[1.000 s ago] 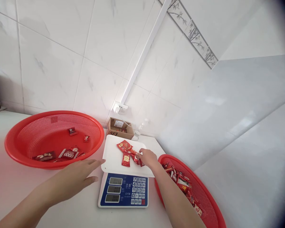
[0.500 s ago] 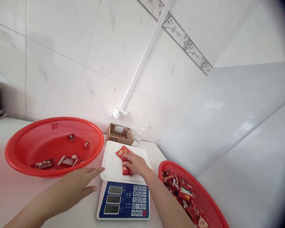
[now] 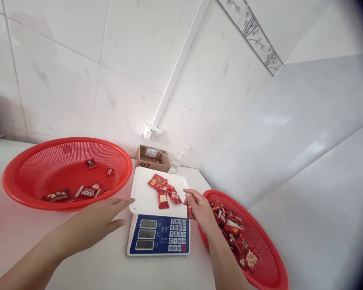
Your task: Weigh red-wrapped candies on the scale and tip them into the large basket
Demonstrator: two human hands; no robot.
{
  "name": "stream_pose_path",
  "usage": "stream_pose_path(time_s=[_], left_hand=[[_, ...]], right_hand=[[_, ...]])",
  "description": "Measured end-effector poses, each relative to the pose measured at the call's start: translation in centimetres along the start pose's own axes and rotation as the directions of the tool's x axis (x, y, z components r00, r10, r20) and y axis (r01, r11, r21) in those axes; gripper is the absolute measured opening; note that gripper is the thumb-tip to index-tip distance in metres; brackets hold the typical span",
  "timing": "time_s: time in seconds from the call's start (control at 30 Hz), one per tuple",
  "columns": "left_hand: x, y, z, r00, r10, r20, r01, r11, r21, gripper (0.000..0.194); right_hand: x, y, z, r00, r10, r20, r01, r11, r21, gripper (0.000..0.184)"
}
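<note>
Head view: right hand (image 3: 199,209) now sits over the right edge of the white tray (image 3: 142,201); half a second ago it covered the packets in the tray's middle. Result: the cluster there lies uncovered, and one red packet (image 3: 190,212) shows beneath my right hand, apart from the others, at the tray's near right corner. I judge this as one packet being handled singly while the rest lie on the weighing surface. Grip, right: fingers curled, index and thumb tips only narrowly separated; whether the packet is pinched or merely covered I cannot tell, since my hand hides most of it. Grip, left: left hand (image 3: 101,219) spread wide, nothing in it, fingertips at the tray's left edge, contact uncertain; position nearly unchanged. Orientation: long axis of the packet under my right hand not readable, too little of it showing. In the cluster, the pale-printed packet (image 3: 163,199) runs roughly toward me, near end slightly right; the right-hand packet (image 3: 174,196) slants from far left to near right; the upper packet (image 3: 157,181) also lies askew. Surroundings: blue keypad panel (image 3: 163,245) on the near side of the tray; right basket (image 3: 268,253), with many packets, beside my right forearm; left basket (image 3: 69,173), with a few, beyond my left hand. Display digits illegible.
</note>
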State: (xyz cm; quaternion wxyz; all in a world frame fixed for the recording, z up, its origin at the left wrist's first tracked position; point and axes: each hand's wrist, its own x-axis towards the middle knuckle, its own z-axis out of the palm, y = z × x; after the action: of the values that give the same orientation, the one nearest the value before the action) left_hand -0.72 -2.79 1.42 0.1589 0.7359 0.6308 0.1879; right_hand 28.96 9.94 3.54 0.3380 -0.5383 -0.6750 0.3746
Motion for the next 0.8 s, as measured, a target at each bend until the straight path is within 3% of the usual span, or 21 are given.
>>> stream_pose_path(time_s=[0.07,0.23,0.4,0.53,0.63,0.8], left_hand=[[0.0,-0.1,0.0,1.0,0.001,0.004,-0.001,1.0,0.023,0.05],[0.1,-0.2,-0.1,0.999,-0.016,0.044,0.014,0.999,0.044,0.053],[0.4,0.2,0.0,0.996,-0.025,0.082,0.021,0.999,0.045,0.052],[0.0,1.9,0.2,0.99,0.068,0.124,-0.066,0.998,-0.024,0.045],[-0.9,4.6,0.4,0.94,0.265,0.217,-0.24,0.961,-0.134,0.036],[-2.6,8.8,1.6,0.79,0.559,0.25,-0.529,0.829,-0.182,0.031]], right_hand=[[-2.1,0.9,-0.7,0.997,0.066,-0.045,-0.059,0.988,0.142,0.052],[-6.2,3.8,-1.0,0.971,0.163,-0.177,-0.076,0.906,0.417,0.048],[-8.5,5.2,0.4,0.951,0.307,-0.025,-0.24,0.791,0.563,0.052],[-10.0,4.9,2.4,0.953,0.302,0.033,-0.272,0.799,0.537,0.052],[-11.1,3.7,4.4,0.95,0.278,0.144,-0.312,0.803,0.507,0.051],[-12.6,1.7,7.6,0.881,0.242,0.406,-0.442,0.728,0.524,0.054]])
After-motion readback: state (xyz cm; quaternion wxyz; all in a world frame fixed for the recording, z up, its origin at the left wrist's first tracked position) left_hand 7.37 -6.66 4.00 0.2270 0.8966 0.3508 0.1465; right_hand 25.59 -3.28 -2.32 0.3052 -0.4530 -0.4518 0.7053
